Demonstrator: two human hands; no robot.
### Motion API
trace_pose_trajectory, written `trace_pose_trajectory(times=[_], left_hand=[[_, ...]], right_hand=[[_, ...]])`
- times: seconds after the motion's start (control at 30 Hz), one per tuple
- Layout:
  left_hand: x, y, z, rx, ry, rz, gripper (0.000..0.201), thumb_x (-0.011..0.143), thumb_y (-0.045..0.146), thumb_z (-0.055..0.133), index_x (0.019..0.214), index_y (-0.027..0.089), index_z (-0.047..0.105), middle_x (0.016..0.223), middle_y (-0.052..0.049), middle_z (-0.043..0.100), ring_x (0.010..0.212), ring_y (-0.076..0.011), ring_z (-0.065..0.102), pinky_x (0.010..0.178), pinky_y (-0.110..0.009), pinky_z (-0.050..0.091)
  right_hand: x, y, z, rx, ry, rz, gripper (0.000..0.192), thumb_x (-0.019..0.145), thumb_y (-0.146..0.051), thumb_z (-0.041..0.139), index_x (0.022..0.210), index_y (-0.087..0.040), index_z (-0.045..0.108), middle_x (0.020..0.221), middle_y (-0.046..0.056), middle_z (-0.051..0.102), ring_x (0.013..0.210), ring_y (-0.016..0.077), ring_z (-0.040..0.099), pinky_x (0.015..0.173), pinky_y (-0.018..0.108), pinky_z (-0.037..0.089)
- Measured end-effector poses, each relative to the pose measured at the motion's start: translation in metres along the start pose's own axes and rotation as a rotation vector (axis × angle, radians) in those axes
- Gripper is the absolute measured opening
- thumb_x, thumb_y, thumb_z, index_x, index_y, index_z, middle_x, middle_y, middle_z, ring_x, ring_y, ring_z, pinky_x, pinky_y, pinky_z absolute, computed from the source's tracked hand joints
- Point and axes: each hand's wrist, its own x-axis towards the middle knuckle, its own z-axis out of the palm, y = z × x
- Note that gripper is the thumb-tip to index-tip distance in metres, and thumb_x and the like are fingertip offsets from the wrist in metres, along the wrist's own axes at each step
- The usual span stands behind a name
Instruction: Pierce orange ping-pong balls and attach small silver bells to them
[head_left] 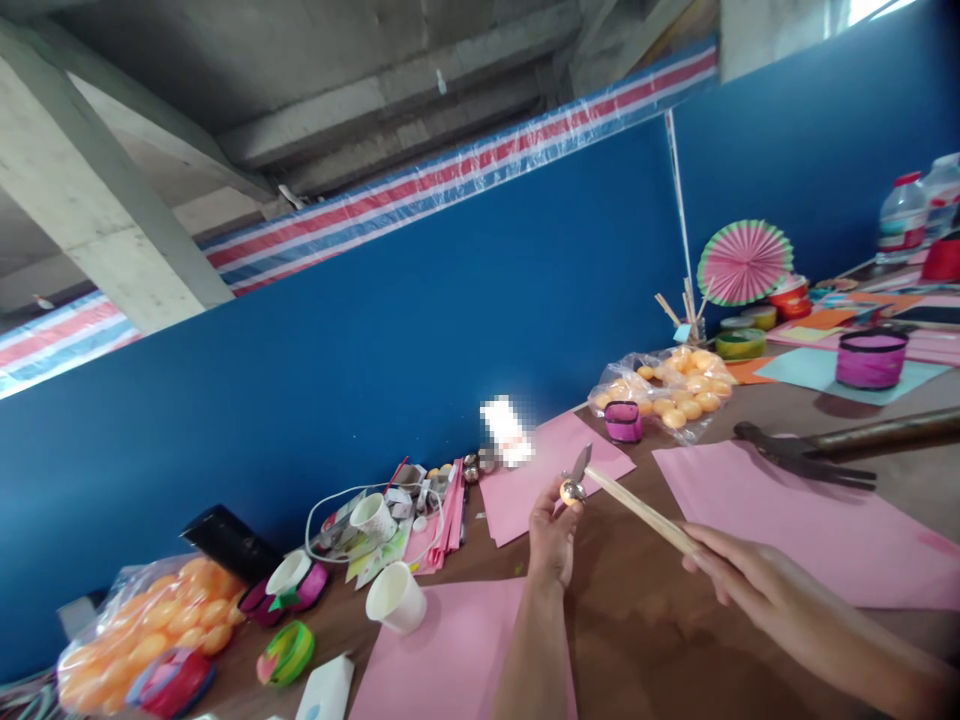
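Left hand (553,532) has its fingertips pinched shut on a little shiny ball (571,490) sitting right on top of them, while the right hand (757,585) is closed around the low end of a wooden stick (641,510) that slants up-left, its tip touching the ball.

The 1 head camera looks forward and slightly down, strongly tilted, so the table (645,620) slopes up to the right; blue wall (420,330) fills mid-frame, concrete ceiling (315,90) the upper left.
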Motion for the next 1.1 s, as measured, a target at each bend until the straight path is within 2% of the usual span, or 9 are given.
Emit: trace_pose_trajectory(times=[0.2,0.37,0.5,0.63,0.9,1.0,1.1], left_hand=[[-0.002,0.001,0.002,0.043,-0.072,-0.021,0.039,0.06,0.015,0.069,0.098,0.019,0.062,0.095,-0.005,0.063,0.086,-0.0137,0.056,0.079,-0.026,0.039],[-0.005,0.003,0.005,0.088,-0.117,-0.01,0.035,0.059,0.014,0.069,0.094,0.017,0.064,0.089,-0.005,0.064,0.081,-0.0135,0.057,0.074,-0.024,0.041],[-0.006,0.004,0.006,0.087,-0.092,-0.026,0.039,0.059,0.017,0.07,0.097,0.017,0.063,0.094,-0.006,0.064,0.084,-0.0147,0.056,0.075,-0.026,0.041],[-0.006,0.005,0.007,0.073,-0.103,-0.038,0.036,0.057,0.016,0.071,0.092,0.016,0.065,0.087,-0.005,0.065,0.079,-0.0127,0.056,0.075,-0.025,0.04],[-0.004,0.004,0.004,0.018,-0.089,-0.057,0.04,0.059,0.017,0.07,0.099,0.017,0.063,0.09,-0.005,0.064,0.073,-0.0098,0.055,0.068,-0.022,0.04],[-0.004,0.003,0.003,0.002,-0.08,-0.054,0.039,0.059,0.018,0.071,0.097,0.016,0.063,0.089,-0.005,0.063,0.074,-0.011,0.056,0.071,-0.024,0.042],[-0.004,0.003,0.002,-0.028,-0.058,-0.054,0.034,0.059,0.02,0.071,0.093,0.016,0.063,0.09,-0.005,0.062,0.075,-0.0112,0.057,0.074,-0.025,0.042]], right_hand=[[-0.004,0.009,0.005,0.008,0.015,0.002,0.029,0.08,-0.03,0.042,0.107,-0.024,0.053,0.086,0.003,0.068,0.072,0.0165,0.064,0.058,0.02,0.051],[-0.004,0.009,0.007,-0.041,-0.014,-0.004,0.029,0.082,-0.03,0.041,0.108,-0.024,0.052,0.089,0.004,0.068,0.077,0.0176,0.064,0.061,0.02,0.051],[-0.003,0.007,0.007,-0.039,-0.003,-0.008,0.029,0.081,-0.03,0.041,0.108,-0.023,0.052,0.088,0.004,0.068,0.078,0.0175,0.064,0.06,0.02,0.051],[-0.003,0.012,0.009,-0.003,-0.011,0.021,0.03,0.081,-0.032,0.041,0.107,-0.023,0.052,0.088,0.004,0.068,0.075,0.0172,0.065,0.058,0.019,0.051],[-0.007,0.02,0.01,-0.016,0.023,0.019,0.032,0.08,-0.031,0.042,0.11,-0.022,0.049,0.09,0.006,0.068,0.082,0.0186,0.064,0.066,0.022,0.052],[-0.009,0.024,0.011,-0.006,-0.007,0.042,0.031,0.08,-0.031,0.041,0.108,-0.023,0.05,0.091,0.007,0.068,0.083,0.0192,0.064,0.067,0.023,0.052],[-0.01,0.025,0.011,0.001,0.029,0.032,0.033,0.08,-0.032,0.041,0.11,-0.022,0.049,0.091,0.007,0.067,0.084,0.0195,0.063,0.067,0.023,0.052]])
